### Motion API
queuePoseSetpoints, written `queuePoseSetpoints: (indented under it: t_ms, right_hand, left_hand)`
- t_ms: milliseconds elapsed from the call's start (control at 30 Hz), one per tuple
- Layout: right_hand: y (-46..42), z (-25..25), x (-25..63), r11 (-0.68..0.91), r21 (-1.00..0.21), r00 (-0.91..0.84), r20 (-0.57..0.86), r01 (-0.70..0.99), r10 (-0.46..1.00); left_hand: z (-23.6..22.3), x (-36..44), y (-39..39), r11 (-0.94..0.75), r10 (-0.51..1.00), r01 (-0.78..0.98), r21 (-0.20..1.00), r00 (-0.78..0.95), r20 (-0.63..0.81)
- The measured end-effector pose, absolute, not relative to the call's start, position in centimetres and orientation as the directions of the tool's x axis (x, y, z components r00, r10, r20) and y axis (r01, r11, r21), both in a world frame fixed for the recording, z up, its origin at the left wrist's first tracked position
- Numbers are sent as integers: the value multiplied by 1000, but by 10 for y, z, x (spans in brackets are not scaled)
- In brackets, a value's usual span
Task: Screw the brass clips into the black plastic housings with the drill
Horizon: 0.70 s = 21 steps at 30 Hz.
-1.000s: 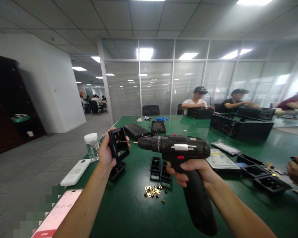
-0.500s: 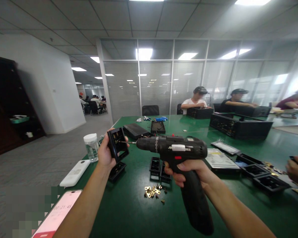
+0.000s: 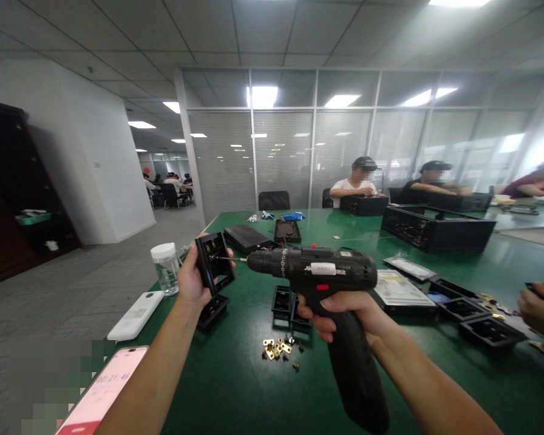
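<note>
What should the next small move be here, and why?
Probably a light press of the power drill along its bit, with the left hand bracing the black frame: the bit already points into the frame, and the right hand has a grip around the drill's handle. Whether the tip is seated on a screw is too small to tell.

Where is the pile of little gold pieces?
In the head view, the gold pieces lie low in the middle on the green table, just nearer than two small black frames and left of the handle of the drill.
</note>
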State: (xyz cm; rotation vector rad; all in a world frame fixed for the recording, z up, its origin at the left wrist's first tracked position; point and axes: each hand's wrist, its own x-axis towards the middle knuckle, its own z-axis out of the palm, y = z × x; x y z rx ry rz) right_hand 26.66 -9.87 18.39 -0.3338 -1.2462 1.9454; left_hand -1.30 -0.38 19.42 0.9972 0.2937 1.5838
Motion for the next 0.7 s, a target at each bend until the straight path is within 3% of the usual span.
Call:
queuePoseSetpoints:
  t_ms: [700]
  right_hand:
    - [-104,184,266,-198,-868,-642,165,-455,749]
  left_hand:
    - [191,-14,0,-298,894,-659,691,63,445]
